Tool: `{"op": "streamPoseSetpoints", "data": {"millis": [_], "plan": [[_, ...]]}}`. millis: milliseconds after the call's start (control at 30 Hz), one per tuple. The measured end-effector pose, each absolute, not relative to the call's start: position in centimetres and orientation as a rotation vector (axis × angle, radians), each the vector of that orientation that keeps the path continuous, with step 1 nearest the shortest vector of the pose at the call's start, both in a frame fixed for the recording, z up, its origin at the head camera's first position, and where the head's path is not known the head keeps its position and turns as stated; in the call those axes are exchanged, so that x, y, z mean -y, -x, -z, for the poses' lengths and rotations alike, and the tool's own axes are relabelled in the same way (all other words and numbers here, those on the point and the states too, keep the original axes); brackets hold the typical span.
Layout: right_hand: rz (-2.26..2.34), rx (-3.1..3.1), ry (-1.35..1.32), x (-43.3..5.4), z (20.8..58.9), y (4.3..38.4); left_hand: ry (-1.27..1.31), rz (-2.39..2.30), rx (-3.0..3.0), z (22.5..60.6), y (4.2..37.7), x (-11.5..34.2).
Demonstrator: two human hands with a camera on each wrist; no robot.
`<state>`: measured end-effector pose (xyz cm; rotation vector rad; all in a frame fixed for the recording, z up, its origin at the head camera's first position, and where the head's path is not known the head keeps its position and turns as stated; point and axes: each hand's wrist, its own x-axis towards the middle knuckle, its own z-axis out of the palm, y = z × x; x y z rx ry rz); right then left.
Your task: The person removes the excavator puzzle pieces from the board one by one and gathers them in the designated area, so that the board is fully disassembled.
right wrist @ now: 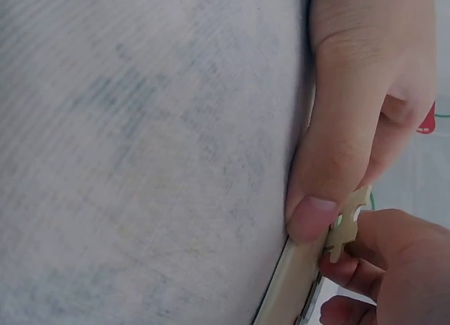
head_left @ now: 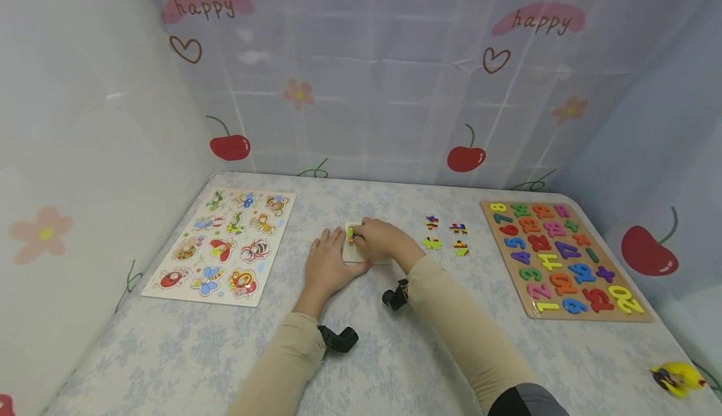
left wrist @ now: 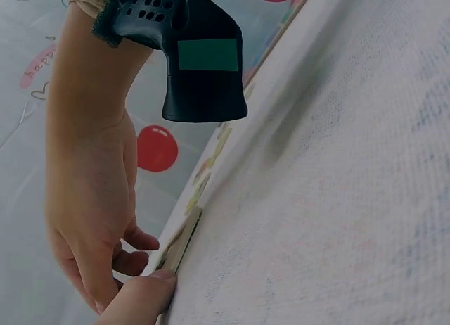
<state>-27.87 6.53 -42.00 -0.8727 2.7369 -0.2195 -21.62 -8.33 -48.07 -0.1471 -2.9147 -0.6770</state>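
Note:
My right hand (head_left: 383, 240) pinches a small puzzle piece (right wrist: 344, 233) between thumb and fingers, just above a small pale puzzle board (head_left: 352, 254). In the right wrist view the piece is tilted, its plain wooden side showing. Part of the board's inside is a coloured picture on yellow-green; the rest lies under the right hand. My left hand (head_left: 327, 265) rests at the board's left side with its fingers extended. Its thumb (right wrist: 313, 216) presses along the near edge. Several loose puzzle pieces (head_left: 432, 243) lie on the table right of the board.
An insect picture board (head_left: 225, 247) lies at the left. A number puzzle board (head_left: 564, 265) with coloured digits lies at the right. A yellow toy (head_left: 677, 378) sits by the right front edge. Printed curtains (head_left: 361, 78) stand behind and beside the table.

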Motion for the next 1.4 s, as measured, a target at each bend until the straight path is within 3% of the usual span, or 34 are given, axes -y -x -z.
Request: {"op": "streamPoseSetpoints", "data": {"millis": [667,1400], "plan": [[0.349,-2.795,0.954,-7.25,42.44,27.54,0.15,0.702,2.906,48.1,21.45,8.16],[0.38,-2.749,0.829,-7.17,42.88,27.75,0.141,0.675,2.922,48.18,21.65,8.34]]}}
